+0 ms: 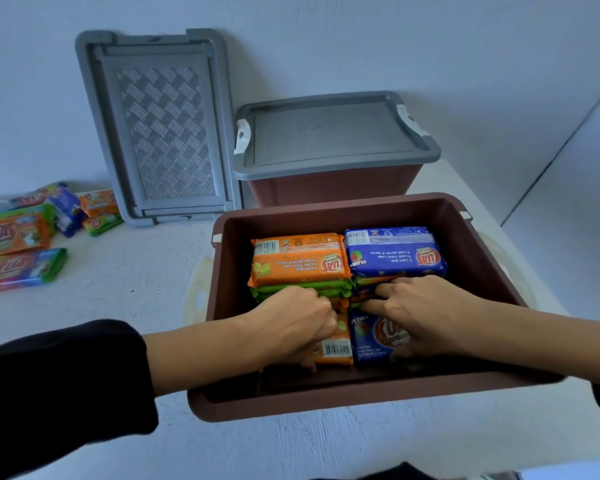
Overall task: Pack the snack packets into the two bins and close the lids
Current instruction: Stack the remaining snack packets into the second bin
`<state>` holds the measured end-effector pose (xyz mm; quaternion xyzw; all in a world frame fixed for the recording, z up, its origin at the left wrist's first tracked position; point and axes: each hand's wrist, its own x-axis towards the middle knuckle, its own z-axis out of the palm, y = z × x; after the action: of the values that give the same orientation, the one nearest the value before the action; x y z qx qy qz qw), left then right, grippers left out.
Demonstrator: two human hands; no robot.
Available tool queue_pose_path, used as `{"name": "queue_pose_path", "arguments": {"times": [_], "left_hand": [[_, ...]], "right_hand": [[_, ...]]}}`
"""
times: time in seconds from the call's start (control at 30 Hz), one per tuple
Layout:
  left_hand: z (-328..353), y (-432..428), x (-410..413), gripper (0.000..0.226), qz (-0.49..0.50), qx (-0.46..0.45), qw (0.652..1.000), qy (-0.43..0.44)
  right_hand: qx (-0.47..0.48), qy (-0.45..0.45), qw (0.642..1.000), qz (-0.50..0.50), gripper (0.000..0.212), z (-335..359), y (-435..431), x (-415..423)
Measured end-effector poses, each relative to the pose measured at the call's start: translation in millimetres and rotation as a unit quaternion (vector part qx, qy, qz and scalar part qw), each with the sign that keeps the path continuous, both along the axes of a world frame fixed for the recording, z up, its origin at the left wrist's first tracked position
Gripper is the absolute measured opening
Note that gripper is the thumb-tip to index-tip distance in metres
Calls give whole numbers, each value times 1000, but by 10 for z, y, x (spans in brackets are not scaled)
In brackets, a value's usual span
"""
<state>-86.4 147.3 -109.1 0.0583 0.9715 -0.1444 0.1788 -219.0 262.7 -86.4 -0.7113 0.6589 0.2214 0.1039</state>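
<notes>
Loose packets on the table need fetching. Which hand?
Left. The loose packets lie on the left hand's side of the open bin, though it grips an orange packet; the right hand would have to cross the bin and left arm.

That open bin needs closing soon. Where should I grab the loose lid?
Probably by its raised top rim, from above: the lid leans upright against the wall, so that edge stands free, while its right side crowds the closed bin.

Glossy packets (298,261) (matt plastic bin (371,396))
</notes>
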Motion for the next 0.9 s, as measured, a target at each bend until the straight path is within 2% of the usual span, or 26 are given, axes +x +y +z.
{"name": "queue_pose_path", "arguments": {"times": [0.13,0.27,0.43,0.63,0.8,0.9], "left_hand": [[265,-91,57,46,52,136,987,65],[644,-364,352,25,101,233,943,217],[886,-1031,1024,19,210,224,882,357],[844,-1852,2112,26,371,149,811,426],[522,-2530,2950,39,559,136,707,411],[203,-2894,3294,49,655,154,633,384]], "right_hand": [[-43,-68,997,-14,47,279,-96,-29],[-140,-141,980,-12,31,687,-408,60],[-240,-213,946,39,46,951,-1144,513],[-250,-246,930,106,54,893,-2218,1232],[-234,-269,927,116,55,609,-3101,1920],[-213,-264,933,121,54,356,-3518,2287]]}}
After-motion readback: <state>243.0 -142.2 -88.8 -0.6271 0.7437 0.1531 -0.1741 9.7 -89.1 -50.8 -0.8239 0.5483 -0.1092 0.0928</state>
